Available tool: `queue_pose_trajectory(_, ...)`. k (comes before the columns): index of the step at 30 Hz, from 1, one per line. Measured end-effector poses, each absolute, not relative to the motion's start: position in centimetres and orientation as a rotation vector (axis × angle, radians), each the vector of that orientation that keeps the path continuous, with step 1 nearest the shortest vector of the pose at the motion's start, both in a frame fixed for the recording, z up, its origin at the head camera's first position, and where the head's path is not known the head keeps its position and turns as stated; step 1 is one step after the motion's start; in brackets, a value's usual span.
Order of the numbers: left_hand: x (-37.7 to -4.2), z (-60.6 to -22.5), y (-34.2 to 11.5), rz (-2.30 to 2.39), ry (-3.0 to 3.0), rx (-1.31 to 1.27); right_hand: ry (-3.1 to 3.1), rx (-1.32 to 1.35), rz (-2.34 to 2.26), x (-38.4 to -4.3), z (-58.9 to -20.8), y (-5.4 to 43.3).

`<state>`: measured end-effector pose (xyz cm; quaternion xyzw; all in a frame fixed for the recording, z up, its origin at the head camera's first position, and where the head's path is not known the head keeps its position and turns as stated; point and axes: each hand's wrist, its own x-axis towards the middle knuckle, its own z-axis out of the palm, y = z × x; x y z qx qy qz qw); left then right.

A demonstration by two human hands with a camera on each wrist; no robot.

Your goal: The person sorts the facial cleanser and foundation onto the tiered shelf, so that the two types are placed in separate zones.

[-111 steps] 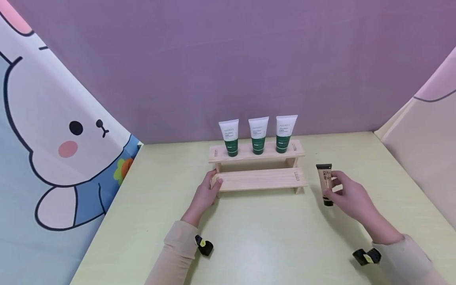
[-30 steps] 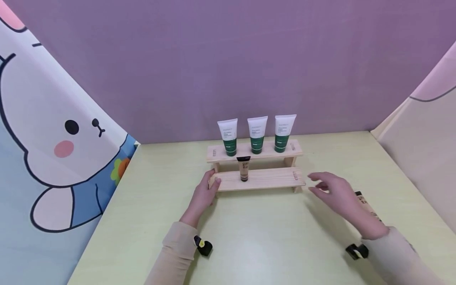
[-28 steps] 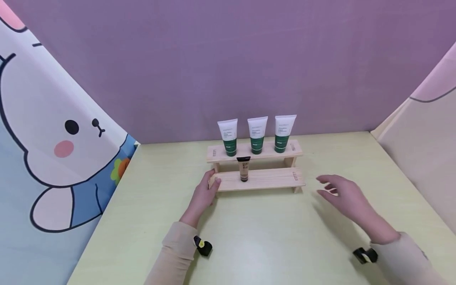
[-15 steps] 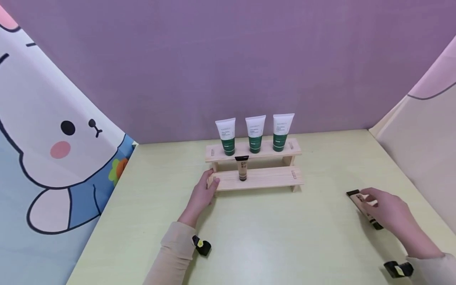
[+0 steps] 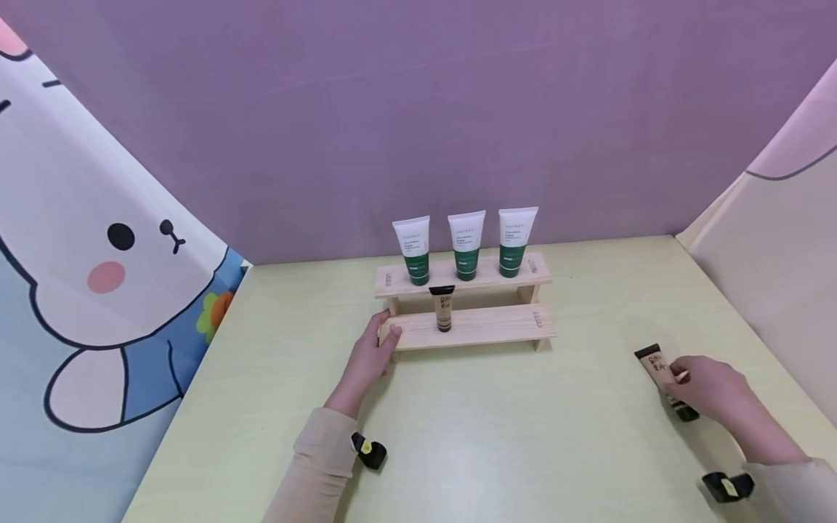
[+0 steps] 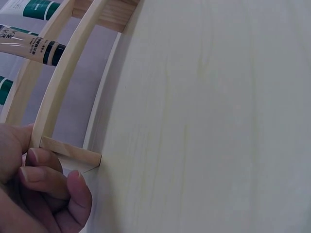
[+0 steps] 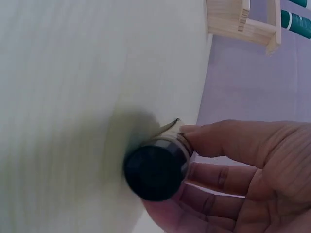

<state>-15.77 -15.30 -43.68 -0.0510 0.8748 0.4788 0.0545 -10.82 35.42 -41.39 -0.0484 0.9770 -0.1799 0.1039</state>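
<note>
At the right of the head view, my right hand [image 5: 713, 392] pinches a beige tube [image 5: 657, 367] with black ends, which slants low over the table. The right wrist view shows its round black cap [image 7: 155, 172] and the thumb and fingers on its sides. My left hand [image 5: 366, 356] grips the left end of the lower step of a two-step wooden rack [image 5: 490, 327]. A similar beige tube [image 5: 443, 311] stands cap down on that lower step, left of its middle. Three white and green tubes [image 5: 466, 243] stand cap down in a row on the upper step.
The rack stands on a pale wood-grain table [image 5: 497, 436], close to a purple backdrop [image 5: 418, 131]. A cartoon-printed cloth [image 5: 118, 312] borders the left side, and a pale cloth [image 5: 778, 254] the right.
A beige tube was placed upright on the lower step. My right hand then withdrew rightward and took hold of another beige tube on the table. My left hand keeps gripping the rack.
</note>
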Motion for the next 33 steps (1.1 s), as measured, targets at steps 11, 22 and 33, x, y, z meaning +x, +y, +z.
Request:
queue_pose_trajectory(11, -16.0, -43.9, -15.5, 1.453, 2.657, -0.147, 2.928, -0.136, -0.605, -10.9, -40.8, 33.5)
queue_pose_trajectory(22, -16.0, -44.1, -15.5, 1.464, 2.643, -0.153, 3.021, -0.236, -0.885, -11.6, -38.3, 27.9)
queue_pose_trajectory(33, -16.0, -44.3, -15.5, 1.465, 2.638, -0.151, 3.001, -0.393, -1.226, -13.7, -36.8, 22.8)
